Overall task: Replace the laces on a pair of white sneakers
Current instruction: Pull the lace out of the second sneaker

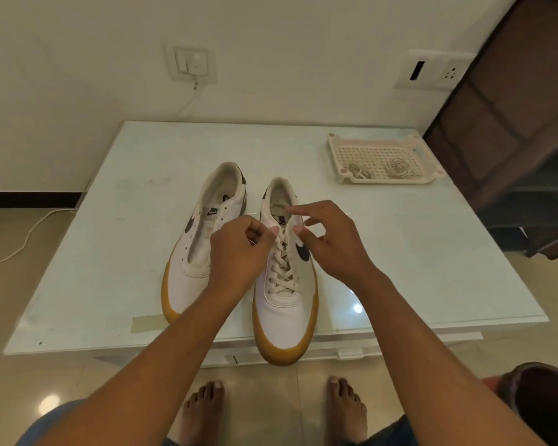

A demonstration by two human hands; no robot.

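Laced sneaker [287, 312]: I have it on the bench [110, 252] at the near edge, its toe jutting over that edge and its heel pointing to the far edge; its long axis runs near to far.
Lace [282, 268]: it crosses up the tongue and ends at the top eyelets, directly between my two thumbs.
Left hand [239, 249]: fingers curled in, thumb against forefinger, seemingly pinching a thin strand of the lace just left of the top eyelets.
Right hand [332, 243]: fingers spread and loose, forefinger stretched over the shoe's opening, thumb tip by the top crossing; I cannot tell whether it touches the lace.
Nearer hand: both sit at the same crossing, one on each side, and I judge the left to have the better hold.
Unlaced sneaker [200, 239]: just left of the laced one and parallel to it, eyelets bare.
Tray [384, 146]: at the far right corner, well apart from both hands, with coiled spare laces [398, 167] in it.
Next move, as I judge: draw the strand out along the shoe's axis, towards the heel.
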